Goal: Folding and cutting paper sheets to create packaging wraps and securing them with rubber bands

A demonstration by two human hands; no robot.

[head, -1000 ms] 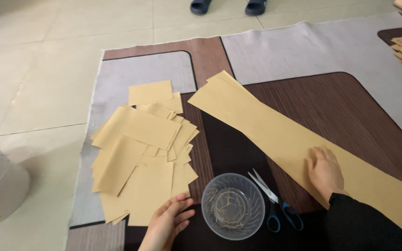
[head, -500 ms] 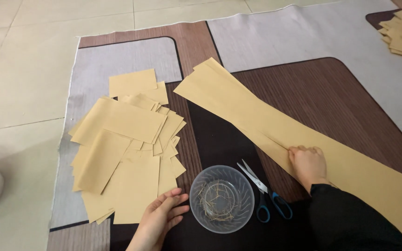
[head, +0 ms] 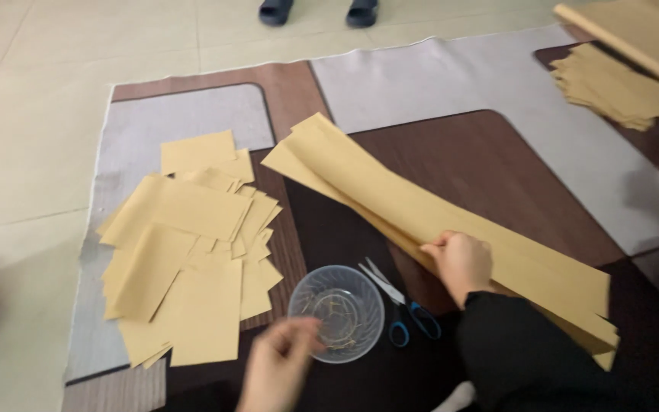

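The long folded tan paper strip [head: 436, 206] lies diagonally across the floor mat [head: 451, 76], its near edge lifted and pinched in the right hand [head: 461, 259]. At eight o'clock, the left hand [head: 280, 366], fingers loosely curled and empty, hovers by the clear bowl [head: 336, 311]; scissors [head: 402, 309] lie between. The handling in hand looks like folding; next calls for a firm crease.

floor [head: 32, 91]: pale tiles | mat [head: 436, 84]: grey and brown panels | light: soft, perhaps daylight

Long tan paper strip [head: 421, 206] — folded, lifted along one edge, diagonal on the mat; clear plastic bowl [head: 336, 313] — upright, beside it.
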